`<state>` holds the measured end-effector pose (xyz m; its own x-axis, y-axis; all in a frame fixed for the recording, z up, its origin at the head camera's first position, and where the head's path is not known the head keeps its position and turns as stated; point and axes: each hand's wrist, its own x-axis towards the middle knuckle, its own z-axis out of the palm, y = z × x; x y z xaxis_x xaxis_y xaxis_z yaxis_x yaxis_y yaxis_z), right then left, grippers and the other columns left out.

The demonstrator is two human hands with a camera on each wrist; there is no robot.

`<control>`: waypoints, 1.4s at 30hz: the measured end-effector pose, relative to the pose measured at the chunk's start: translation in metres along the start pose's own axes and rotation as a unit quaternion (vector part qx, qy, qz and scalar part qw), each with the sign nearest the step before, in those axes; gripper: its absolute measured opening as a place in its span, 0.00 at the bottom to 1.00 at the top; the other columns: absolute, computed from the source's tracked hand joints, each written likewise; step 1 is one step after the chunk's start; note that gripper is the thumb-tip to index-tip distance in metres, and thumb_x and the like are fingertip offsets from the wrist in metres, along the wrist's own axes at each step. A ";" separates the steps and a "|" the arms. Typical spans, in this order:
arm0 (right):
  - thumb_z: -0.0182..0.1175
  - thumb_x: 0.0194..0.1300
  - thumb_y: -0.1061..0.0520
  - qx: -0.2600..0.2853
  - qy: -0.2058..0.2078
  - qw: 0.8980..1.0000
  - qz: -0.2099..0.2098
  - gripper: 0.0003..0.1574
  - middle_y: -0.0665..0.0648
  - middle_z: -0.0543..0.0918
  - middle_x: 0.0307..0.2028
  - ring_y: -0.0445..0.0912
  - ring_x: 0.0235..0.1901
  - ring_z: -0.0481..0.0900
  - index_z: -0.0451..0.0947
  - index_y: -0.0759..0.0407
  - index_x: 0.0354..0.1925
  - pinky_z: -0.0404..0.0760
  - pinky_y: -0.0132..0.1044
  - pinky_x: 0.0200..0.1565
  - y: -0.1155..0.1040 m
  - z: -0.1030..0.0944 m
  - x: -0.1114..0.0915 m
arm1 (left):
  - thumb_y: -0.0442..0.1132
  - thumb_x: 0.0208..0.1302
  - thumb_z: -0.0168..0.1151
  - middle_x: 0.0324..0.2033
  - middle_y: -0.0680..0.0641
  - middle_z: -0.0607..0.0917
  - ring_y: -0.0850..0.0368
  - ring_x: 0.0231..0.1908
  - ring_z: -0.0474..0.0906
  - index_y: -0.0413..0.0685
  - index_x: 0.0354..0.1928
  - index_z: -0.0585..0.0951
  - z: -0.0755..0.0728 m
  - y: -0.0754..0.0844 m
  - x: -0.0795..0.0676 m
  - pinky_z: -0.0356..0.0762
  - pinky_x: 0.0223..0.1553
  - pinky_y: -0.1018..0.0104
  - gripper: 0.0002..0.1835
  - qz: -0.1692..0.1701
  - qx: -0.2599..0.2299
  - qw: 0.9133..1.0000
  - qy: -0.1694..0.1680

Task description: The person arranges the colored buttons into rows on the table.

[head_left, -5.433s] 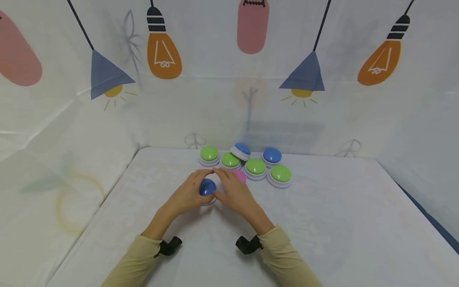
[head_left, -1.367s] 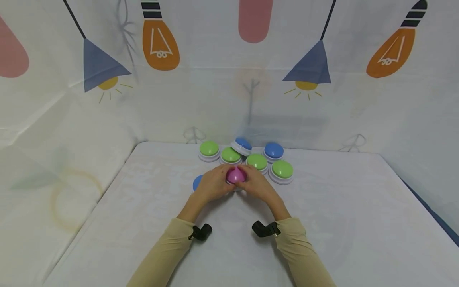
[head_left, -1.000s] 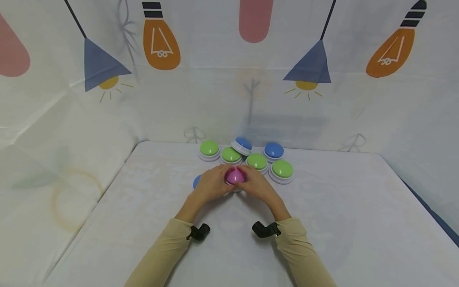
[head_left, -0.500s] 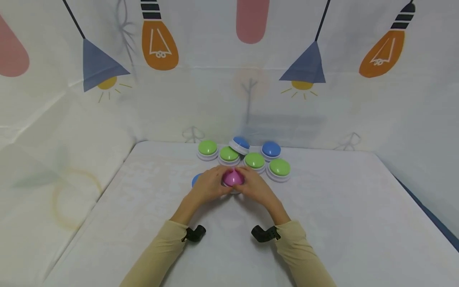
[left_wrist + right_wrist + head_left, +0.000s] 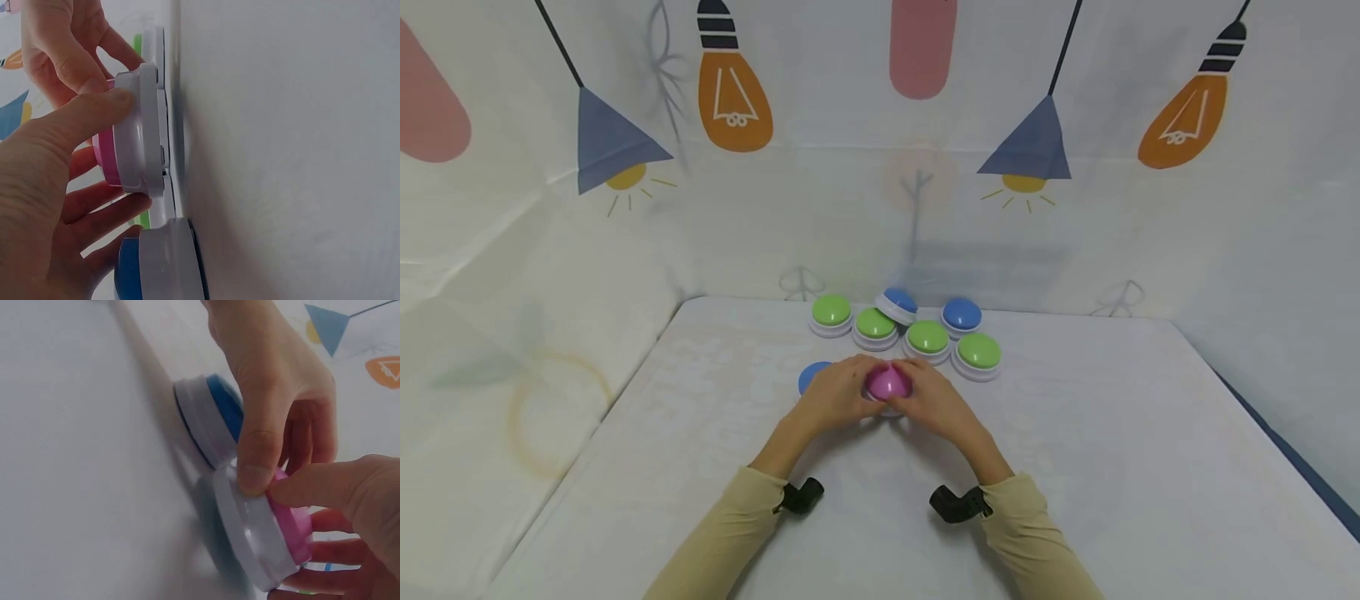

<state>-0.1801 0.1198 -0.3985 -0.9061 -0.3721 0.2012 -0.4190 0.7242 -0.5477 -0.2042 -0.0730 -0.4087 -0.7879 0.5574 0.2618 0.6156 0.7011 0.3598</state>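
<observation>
A pink dome push button point(image 5: 889, 383) with a white base is held between both hands near the table's middle. My left hand point(image 5: 838, 392) grips its left side, with the thumb on the white base in the left wrist view. On the other side my right hand point(image 5: 938, 402) curls round it, its thumb near the left thumb. Under the base a dark shadow shows in the right wrist view, and the base sits close over the table. A blue push button point(image 5: 812, 375) stands just beyond the left hand, partly hidden by it.
Behind the hands several green push buttons, such as the leftmost one point(image 5: 831, 311), form a loose row. One blue button point(image 5: 898, 301) leans tilted on a green one point(image 5: 876, 323); another blue button point(image 5: 962, 313) stands upright near the table's point(image 5: 1075, 433) back edge and the printed cloth wall.
At first both hands were round the blue button at left. They then moved right onto the pink button, which has since come slightly toward me, away from the green row.
</observation>
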 end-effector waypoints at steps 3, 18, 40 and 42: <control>0.69 0.59 0.59 -0.004 -0.009 1.000 0.005 0.35 0.66 0.77 0.56 0.57 0.54 0.79 0.72 0.67 0.63 0.78 0.50 0.57 -0.003 -0.002 -0.001 | 0.52 0.53 0.75 0.56 0.46 0.82 0.51 0.54 0.80 0.47 0.60 0.78 0.000 0.001 -0.001 0.78 0.54 0.57 0.34 0.001 -0.001 1.000 -0.003; 0.70 0.59 0.58 -0.010 -0.022 0.999 0.023 0.33 0.64 0.78 0.53 0.54 0.50 0.79 0.74 0.65 0.61 0.79 0.49 0.54 -0.006 -0.003 0.000 | 0.53 0.53 0.75 0.55 0.46 0.82 0.52 0.54 0.80 0.47 0.60 0.78 0.000 0.000 0.000 0.78 0.54 0.57 0.34 -0.001 -0.001 1.000 -0.012; 0.68 0.61 0.58 0.015 -0.046 0.998 0.041 0.36 0.64 0.75 0.54 0.56 0.51 0.78 0.70 0.64 0.65 0.79 0.52 0.55 0.001 0.003 -0.002 | 0.54 0.53 0.75 0.53 0.44 0.81 0.48 0.52 0.80 0.46 0.60 0.76 0.004 0.003 -0.002 0.78 0.54 0.54 0.35 0.002 0.010 1.000 -0.022; 0.68 0.61 0.57 0.015 -0.050 0.998 0.046 0.36 0.64 0.74 0.55 0.55 0.52 0.78 0.70 0.63 0.65 0.79 0.52 0.56 0.000 0.003 -0.002 | 0.55 0.53 0.74 0.53 0.44 0.81 0.48 0.52 0.80 0.45 0.60 0.76 0.005 0.002 -0.002 0.78 0.54 0.54 0.35 0.003 0.011 1.000 -0.020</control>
<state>-0.1782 0.1187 -0.4011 -0.9294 -0.3628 0.0672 -0.3314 0.7407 -0.5845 -0.2012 -0.0702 -0.4125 -0.7828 0.5792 0.2273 0.6212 0.7066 0.3387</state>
